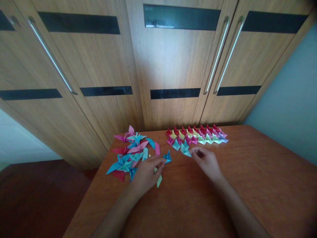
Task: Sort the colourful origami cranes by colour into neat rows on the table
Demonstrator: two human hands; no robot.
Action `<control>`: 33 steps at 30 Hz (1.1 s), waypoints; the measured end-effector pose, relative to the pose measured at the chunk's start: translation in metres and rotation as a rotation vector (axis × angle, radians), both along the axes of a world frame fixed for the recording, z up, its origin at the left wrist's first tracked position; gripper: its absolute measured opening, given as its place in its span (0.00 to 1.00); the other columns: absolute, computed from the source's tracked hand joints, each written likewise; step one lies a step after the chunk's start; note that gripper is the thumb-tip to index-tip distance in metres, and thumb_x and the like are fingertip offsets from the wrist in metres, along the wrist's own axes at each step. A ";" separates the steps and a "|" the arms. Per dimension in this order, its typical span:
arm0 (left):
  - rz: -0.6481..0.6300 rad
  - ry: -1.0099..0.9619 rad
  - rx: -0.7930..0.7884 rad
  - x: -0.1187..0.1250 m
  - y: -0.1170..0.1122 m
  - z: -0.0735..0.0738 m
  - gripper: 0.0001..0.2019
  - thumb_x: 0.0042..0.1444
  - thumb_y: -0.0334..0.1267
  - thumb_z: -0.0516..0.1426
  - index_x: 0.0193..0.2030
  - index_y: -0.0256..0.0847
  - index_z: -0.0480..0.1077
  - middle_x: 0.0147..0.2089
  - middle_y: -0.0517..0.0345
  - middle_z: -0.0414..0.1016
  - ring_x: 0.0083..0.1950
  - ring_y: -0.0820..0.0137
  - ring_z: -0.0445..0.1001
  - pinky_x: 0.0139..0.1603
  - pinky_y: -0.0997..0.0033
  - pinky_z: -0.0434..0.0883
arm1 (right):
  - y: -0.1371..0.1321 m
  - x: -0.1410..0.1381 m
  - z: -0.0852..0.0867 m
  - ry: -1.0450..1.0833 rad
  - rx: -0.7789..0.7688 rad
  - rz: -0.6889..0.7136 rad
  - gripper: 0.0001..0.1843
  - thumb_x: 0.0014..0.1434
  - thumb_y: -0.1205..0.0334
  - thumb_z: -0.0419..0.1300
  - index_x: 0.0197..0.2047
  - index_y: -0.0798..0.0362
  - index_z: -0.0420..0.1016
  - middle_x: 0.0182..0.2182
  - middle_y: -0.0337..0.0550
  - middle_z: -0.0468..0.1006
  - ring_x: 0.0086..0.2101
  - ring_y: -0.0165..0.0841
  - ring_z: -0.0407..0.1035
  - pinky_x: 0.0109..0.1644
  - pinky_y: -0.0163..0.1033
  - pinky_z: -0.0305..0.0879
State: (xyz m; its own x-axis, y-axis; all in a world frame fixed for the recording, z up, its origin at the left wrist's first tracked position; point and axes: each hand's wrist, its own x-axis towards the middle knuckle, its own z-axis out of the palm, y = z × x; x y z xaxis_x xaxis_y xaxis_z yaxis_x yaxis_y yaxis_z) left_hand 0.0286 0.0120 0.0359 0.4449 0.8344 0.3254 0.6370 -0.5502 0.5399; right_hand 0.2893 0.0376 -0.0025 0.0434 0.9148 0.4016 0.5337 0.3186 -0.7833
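Note:
My left hand (150,173) is closed in a pinch on a small blue origami piece (167,156), which points up from its fingertips. With thumb and finger together, my right hand (205,160) grips the near corner of a light blue origami piece (185,149) at the front of the rows. Those rows of small folded paper pieces (208,138) run in red, yellow, pink, green and blue across the back of the table. Beside my left hand lies a loose pile of origami cranes (136,148). A pale green paper strip (159,181) shows partly under that hand.
The brown wooden table (198,205) ends at the left above a dark red floor (37,198). Wooden cabinet doors (173,59) with long metal handles (218,56) rise right behind it. A pink paper strip (157,148) lies between the pile and the rows.

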 end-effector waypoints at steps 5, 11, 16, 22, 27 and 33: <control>-0.023 0.061 -0.024 0.001 -0.002 -0.001 0.11 0.59 0.31 0.51 0.41 0.44 0.74 0.40 0.58 0.76 0.42 0.69 0.73 0.44 0.72 0.67 | 0.018 0.031 -0.015 -0.247 0.044 -0.350 0.15 0.57 0.52 0.55 0.34 0.53 0.76 0.25 0.42 0.77 0.26 0.32 0.71 0.29 0.33 0.59; -0.025 0.080 -0.034 0.000 -0.002 -0.002 0.11 0.60 0.32 0.50 0.41 0.44 0.73 0.39 0.58 0.76 0.41 0.69 0.72 0.44 0.72 0.66 | 0.028 0.033 -0.035 -0.479 -0.011 -0.383 0.10 0.57 0.57 0.55 0.35 0.52 0.75 0.26 0.41 0.77 0.26 0.32 0.71 0.27 0.32 0.53; -0.006 0.084 -0.036 0.000 -0.003 0.000 0.10 0.60 0.33 0.50 0.40 0.44 0.73 0.39 0.58 0.76 0.41 0.68 0.72 0.45 0.71 0.66 | 0.032 0.027 -0.038 -0.500 -0.033 -0.352 0.08 0.57 0.60 0.55 0.36 0.51 0.74 0.27 0.41 0.77 0.27 0.32 0.71 0.28 0.32 0.53; -0.014 0.083 -0.045 0.000 -0.003 0.001 0.10 0.60 0.33 0.50 0.40 0.44 0.73 0.41 0.58 0.77 0.43 0.68 0.72 0.46 0.71 0.66 | 0.034 0.026 -0.039 -0.520 -0.047 -0.353 0.09 0.57 0.62 0.54 0.39 0.51 0.73 0.29 0.41 0.78 0.28 0.32 0.71 0.29 0.32 0.55; -0.014 0.099 -0.031 0.000 -0.002 0.000 0.10 0.61 0.33 0.50 0.41 0.44 0.73 0.40 0.58 0.77 0.42 0.68 0.72 0.44 0.71 0.66 | 0.032 0.024 -0.037 -0.551 -0.067 -0.371 0.09 0.58 0.63 0.55 0.42 0.51 0.73 0.32 0.42 0.78 0.28 0.31 0.70 0.29 0.32 0.53; -0.022 0.128 -0.039 0.000 -0.002 0.000 0.10 0.60 0.32 0.50 0.39 0.44 0.73 0.38 0.58 0.76 0.42 0.68 0.72 0.42 0.73 0.66 | 0.028 0.021 -0.029 -0.575 -0.061 -0.379 0.08 0.57 0.64 0.56 0.40 0.50 0.74 0.34 0.42 0.77 0.28 0.29 0.67 0.27 0.32 0.50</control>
